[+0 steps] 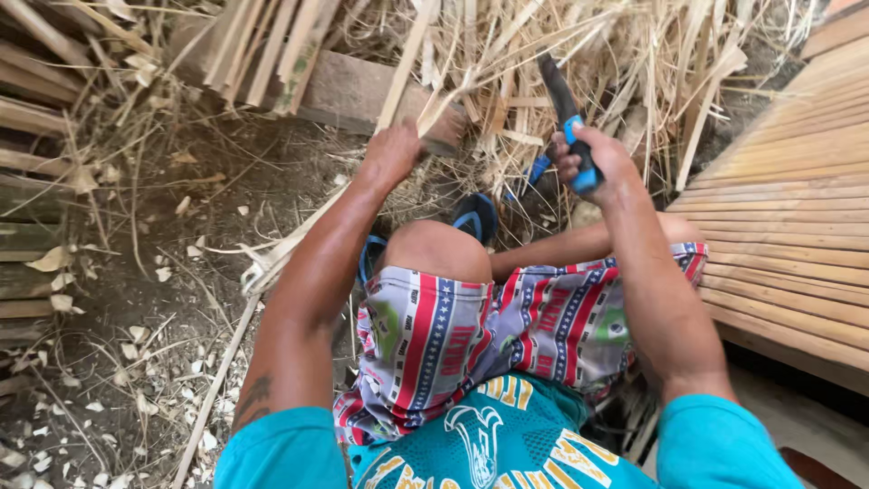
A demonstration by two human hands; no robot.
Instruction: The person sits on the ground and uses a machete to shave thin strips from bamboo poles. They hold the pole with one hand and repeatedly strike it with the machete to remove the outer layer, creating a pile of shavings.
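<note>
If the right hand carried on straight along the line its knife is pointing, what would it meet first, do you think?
The right hand holds a blue-handled knife pointing up and away, toward the pile of split bamboo strips. It would probably meet those strips first, though depth is unclear.

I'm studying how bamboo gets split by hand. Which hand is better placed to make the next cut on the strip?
Probably the right hand: it grips the blue-handled knife, blade raised above the bamboo strip. The left hand is closed around that strip, steadying it.
</note>
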